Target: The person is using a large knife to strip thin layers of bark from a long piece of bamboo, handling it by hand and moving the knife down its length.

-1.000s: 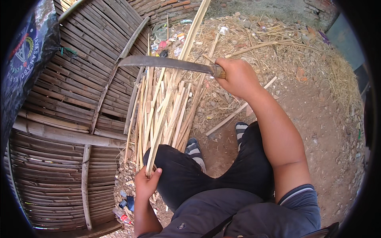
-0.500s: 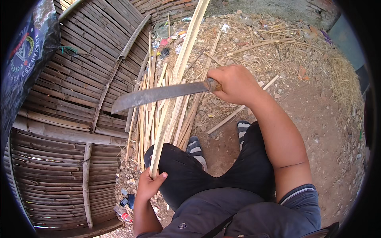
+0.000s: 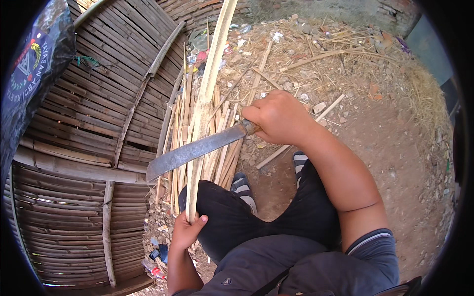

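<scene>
A long pale bamboo strip [image 3: 211, 69] rises from my lap's left side toward the far wall. My left hand [image 3: 186, 231] is closed around its near end, thumb lying along it. In my right hand [image 3: 279, 116] is the wooden handle of a machete [image 3: 197, 150]. Its broad, dark blade points left and crosses over the strip's middle. Whether the edge touches the strip, I cannot tell. Beneath and beyond the strip lies a bundle of split bamboo pieces [image 3: 224, 155] on the ground, beside my sandalled left foot [image 3: 242, 188].
A slatted bamboo wall [image 3: 94, 113] stands close on the left, with a dark printed plastic sheet [image 3: 32, 89] hanging before it. Straw and shavings [image 3: 316, 54] cover the far ground below a brick wall [image 3: 296, 11]. A plastic bottle [image 3: 154, 269] lies near my left forearm.
My right hand has brought the machete nearer and slightly left along the strip. The strip's far end has swung left. My left hand keeps its grip in nearly the same place.
</scene>
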`<control>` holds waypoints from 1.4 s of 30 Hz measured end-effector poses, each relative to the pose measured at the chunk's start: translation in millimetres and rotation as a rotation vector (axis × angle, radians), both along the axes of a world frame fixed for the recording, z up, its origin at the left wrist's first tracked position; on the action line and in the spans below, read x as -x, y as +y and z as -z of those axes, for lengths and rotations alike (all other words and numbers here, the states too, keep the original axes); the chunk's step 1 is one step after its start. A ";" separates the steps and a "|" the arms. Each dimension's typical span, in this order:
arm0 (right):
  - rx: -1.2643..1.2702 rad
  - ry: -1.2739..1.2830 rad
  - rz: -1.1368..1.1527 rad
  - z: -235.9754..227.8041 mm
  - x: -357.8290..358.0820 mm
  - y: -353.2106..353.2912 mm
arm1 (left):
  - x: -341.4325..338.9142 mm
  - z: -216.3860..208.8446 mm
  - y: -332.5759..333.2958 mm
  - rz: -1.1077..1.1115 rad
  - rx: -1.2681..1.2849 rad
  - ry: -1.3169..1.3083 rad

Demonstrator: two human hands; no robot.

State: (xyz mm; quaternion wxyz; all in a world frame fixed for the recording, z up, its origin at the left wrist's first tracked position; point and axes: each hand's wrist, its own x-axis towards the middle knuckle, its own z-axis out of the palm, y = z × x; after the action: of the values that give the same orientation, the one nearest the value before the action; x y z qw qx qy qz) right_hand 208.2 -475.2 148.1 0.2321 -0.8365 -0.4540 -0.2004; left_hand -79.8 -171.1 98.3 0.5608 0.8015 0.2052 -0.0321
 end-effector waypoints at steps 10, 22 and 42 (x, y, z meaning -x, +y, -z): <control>-0.122 0.171 0.251 5.5 -23.5 -30.7 | -9.3 11.3 -2.2 -0.126 -0.276 -0.146; -0.228 0.159 0.362 3.9 -31.3 -32.7 | -3.4 22.8 15.2 -0.225 -0.500 -0.166; -0.221 0.317 0.379 1.3 -38.8 -43.0 | 6.4 23.2 29.3 -0.166 -0.424 -0.162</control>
State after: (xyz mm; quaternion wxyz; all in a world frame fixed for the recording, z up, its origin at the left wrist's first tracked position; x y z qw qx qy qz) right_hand 247.0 -518.2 146.8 0.3484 -0.8972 -0.2226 -0.1553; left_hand -86.2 -141.9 75.0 0.3954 0.8816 0.2269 0.1225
